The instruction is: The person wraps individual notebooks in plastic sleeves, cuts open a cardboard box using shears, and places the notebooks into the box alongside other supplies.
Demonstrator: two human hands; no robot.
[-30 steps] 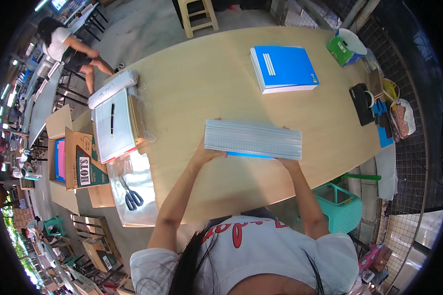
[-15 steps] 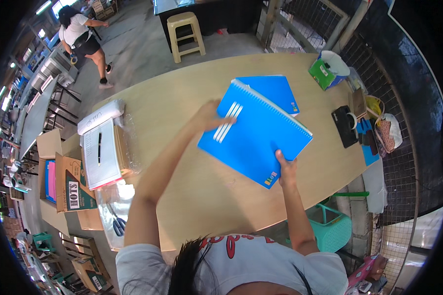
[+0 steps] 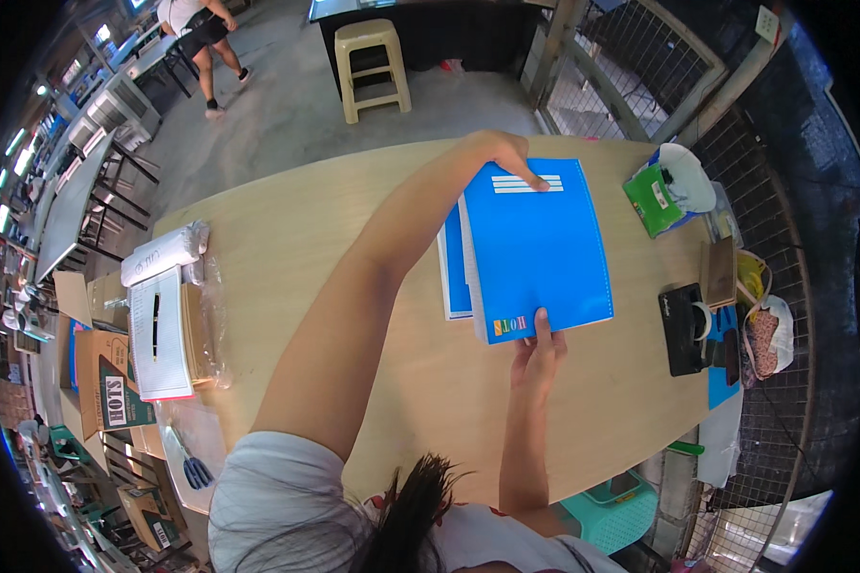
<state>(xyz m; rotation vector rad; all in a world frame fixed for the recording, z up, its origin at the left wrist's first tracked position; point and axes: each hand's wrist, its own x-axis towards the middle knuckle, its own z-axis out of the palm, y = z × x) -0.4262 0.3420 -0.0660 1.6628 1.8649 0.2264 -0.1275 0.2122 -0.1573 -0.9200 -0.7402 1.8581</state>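
A blue spiral notebook (image 3: pixel 545 244) with a white-lined label and small coloured letters is gripped between my two hands above the table. At its top edge my left hand (image 3: pixel 511 158) is closed, the thumb lying on the cover beside the label and the other fingers behind. My right hand (image 3: pixel 539 353) pinches the bottom edge, thumb on the front. Another blue notebook (image 3: pixel 456 277) shows partly past the left side of the held one, which covers most of it; whether the two touch, I cannot tell.
On the left of the table (image 3: pixel 287 229) lie a white plastic roll (image 3: pixel 165 253), a written pad (image 3: pixel 162 334) with a pen (image 3: pixel 156 325), and scissors (image 3: pixel 196 470). A green box (image 3: pixel 652 202) and black case (image 3: pixel 680 329) stand right. A person (image 3: pixel 210 43) walks beyond.
The held notebook has turned until its sides stand nearly straight up. My left hand has gone from its left side to the top edge. The other notebook now shows on the left.
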